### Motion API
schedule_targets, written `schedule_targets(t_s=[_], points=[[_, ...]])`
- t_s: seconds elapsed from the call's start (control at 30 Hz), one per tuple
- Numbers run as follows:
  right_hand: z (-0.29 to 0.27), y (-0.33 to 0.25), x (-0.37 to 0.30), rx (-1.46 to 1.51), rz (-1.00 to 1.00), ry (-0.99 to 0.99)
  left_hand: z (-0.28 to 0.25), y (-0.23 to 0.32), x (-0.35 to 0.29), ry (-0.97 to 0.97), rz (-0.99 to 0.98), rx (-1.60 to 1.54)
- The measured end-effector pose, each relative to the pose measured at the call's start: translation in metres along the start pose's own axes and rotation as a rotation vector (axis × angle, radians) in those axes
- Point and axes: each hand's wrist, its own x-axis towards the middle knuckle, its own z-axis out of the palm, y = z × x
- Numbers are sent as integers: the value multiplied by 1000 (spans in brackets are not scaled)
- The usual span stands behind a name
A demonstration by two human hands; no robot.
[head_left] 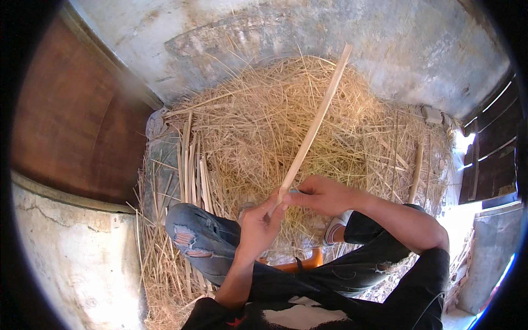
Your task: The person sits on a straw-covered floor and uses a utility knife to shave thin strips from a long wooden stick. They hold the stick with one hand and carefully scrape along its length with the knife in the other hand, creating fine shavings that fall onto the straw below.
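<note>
My left hand (259, 230) is closed round the lower end of a long, flat, pale strip of split bamboo or wood (318, 118). The strip slants up and away to the right, its far end raised over the straw. Beside the left fingers, my right hand (325, 196) is closed, thumb and fingers curled close to the strip's lower part. A small bluish bit shows at its fingertips, too little to name. Both hands meet in front of my bent knees.
A heap of dry straw and shavings (286, 93) spreads before me to the stained wall (396, 49). Several pale strips (190, 159) lie at left by my knee. A stick (417, 173) lies at right. A brown panel (77, 115) stands left; an orange object (314, 259) is between my legs.
</note>
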Motion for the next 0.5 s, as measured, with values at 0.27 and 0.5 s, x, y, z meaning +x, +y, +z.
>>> schedule_targets(t_s=[0.27, 0.5], points=[[-36, -1, -16, -366, -90, 733, -6, 7, 3, 36, 87, 132], [3, 2, -11, -530, -28, 631, 0, 16, 7, 41, 154, 282]])
